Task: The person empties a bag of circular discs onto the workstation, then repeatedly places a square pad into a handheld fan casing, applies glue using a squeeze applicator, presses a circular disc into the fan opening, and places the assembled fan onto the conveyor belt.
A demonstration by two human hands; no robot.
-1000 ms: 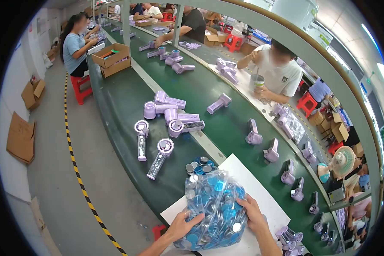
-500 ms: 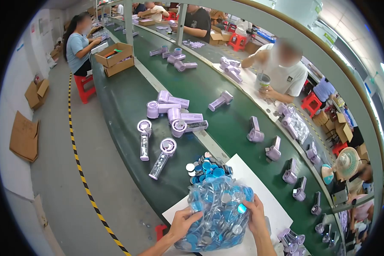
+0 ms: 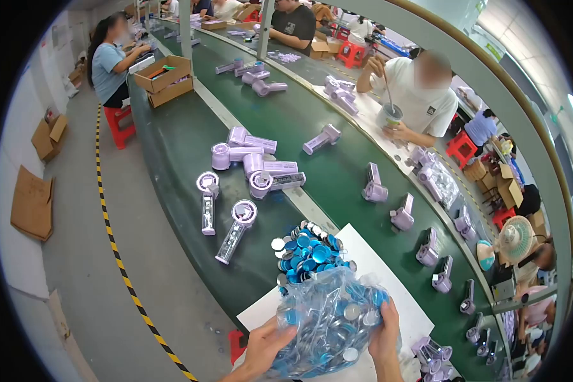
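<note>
Between my two hands is a clear plastic bag (image 3: 331, 325) full of round blue and silver discs. My left hand (image 3: 266, 344) grips its left side, and my right hand (image 3: 384, 334) grips its right side. Just beyond the bag's far end lies a pile of loose blue and silver discs (image 3: 309, 254), partly on a white board (image 3: 356, 248) and partly on the green surface. The bag hides part of that board. Past the pile, two lilac handheld fans with exposed insides (image 3: 235, 232) lie nearest to my left hand.
More lilac fans (image 3: 254, 159) lie grouped ahead, and others line the green conveyor (image 3: 337, 184) on the right. A cardboard box (image 3: 165, 79) stands at the far left. Across the belt a person in a white shirt (image 3: 420, 95) holds a cup. A metal frame post (image 3: 184, 32) rises ahead.
The pile of loose discs beyond the bag has grown and spread. The bag holds fewer discs at its far end and looks slacker. Both hands remain on it.
</note>
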